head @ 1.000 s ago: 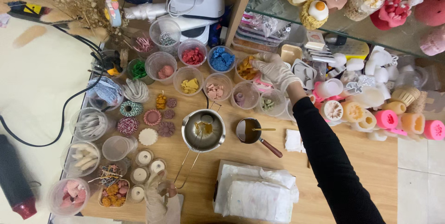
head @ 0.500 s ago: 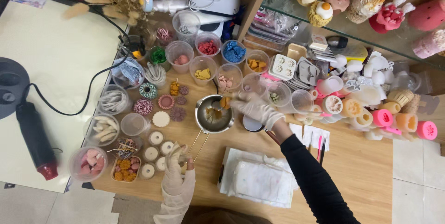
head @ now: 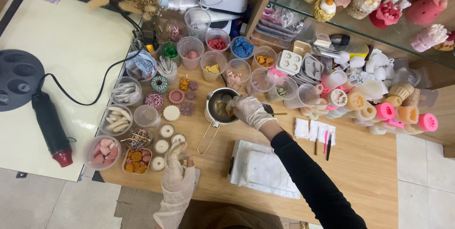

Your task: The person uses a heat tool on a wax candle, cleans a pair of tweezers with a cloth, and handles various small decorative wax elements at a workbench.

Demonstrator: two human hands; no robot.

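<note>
The gloved right hand (head: 249, 110) reaches into the small metal pot (head: 219, 107) in the middle of the wooden table (head: 369, 162), fingers bunched narrow over something yellowish; whether they actually pinch a piece or only touch it I cannot tell. The gloved left hand (head: 174, 162) rests at the near edge, fingers loosely curled and holding nothing that shows, just beside the small round white tins (head: 166, 131).

The likeliest mishap is the pot tipping: its long wire handle (head: 206, 138) sticks out toward the near side, unheld, and a push from the right hand on the rim could swing or tilt it (the contents look like melted or softening wax, so a spill would run toward the white cloth (head: 265, 172)). The right sleeve also passes just beside a crowded row of clear plastic cups (head: 237, 70) on the far side, easy to knock.

The pot is shiny steel, round, upright, with amber-yellow matter at its bottom, partly hidden by the glove
</note>
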